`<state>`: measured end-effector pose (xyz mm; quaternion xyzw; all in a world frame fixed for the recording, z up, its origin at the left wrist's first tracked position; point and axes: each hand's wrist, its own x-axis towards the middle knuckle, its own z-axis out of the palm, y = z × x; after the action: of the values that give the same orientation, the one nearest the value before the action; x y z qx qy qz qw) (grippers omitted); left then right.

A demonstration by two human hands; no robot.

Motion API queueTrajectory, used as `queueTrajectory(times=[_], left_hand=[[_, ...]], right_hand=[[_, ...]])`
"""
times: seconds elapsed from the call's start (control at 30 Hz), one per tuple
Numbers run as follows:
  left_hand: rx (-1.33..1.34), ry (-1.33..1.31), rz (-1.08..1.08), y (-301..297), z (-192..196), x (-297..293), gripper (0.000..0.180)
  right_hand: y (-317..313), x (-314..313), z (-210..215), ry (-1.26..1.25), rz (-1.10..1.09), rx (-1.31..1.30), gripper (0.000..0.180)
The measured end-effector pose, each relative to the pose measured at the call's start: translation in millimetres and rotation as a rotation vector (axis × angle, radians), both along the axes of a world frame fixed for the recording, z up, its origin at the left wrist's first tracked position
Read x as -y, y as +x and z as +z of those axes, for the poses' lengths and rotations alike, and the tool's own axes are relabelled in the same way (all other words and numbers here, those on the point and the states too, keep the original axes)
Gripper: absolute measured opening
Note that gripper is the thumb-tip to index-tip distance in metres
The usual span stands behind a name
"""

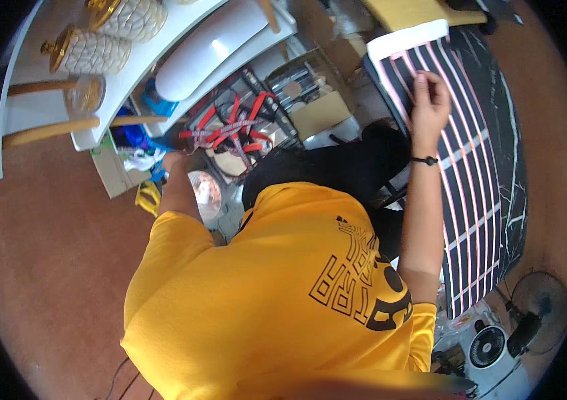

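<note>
My right hand [431, 100] is over the far end of a dark marbled table [505, 187]. Its fingers are curled and pinched together at a row of long white strips with pinkish edges [460, 200]. Whether a strip is between the fingertips is too small to tell. The strips run side by side towards me, joined at a white band [409, 40] and crossed by pale tapes. My left hand [175, 162] reaches down at the left, beside blue and white wrappings [142, 160] in a cardboard box. The fingers there are hidden.
Red and black ribbons [233, 130] lie tangled over a crate in front. Beyond is an open cardboard box [317, 113]. A white shelf [130, 87] with patterned gold-lidded jars [90, 52] stands at the left. A fan [540, 313] is at the near right.
</note>
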<state>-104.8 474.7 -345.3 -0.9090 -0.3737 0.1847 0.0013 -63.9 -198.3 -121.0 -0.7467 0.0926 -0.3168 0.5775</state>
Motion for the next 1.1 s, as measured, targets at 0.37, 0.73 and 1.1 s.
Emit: queueTrajectory(times=[0.37, 0.73, 1.1], left_hand=[[-0.232, -0.074, 0.498, -140.7, -40.7, -66.6, 0.035], [-0.361, -0.084, 0.462, -142.9, -59.7, -54.9, 0.037], [0.136, -0.035, 0.849, -156.5, -36.7, -41.7, 0.037]], right_hand=[[-3.2, -4.7, 12.8, 0.081, -0.007, -0.024, 0.015], [-4.2, -1.4, 10.4, 0.091, 0.005, -0.026, 0.016], [-3.0, -0.9, 8.5, 0.123, 0.001, -0.017, 0.015]])
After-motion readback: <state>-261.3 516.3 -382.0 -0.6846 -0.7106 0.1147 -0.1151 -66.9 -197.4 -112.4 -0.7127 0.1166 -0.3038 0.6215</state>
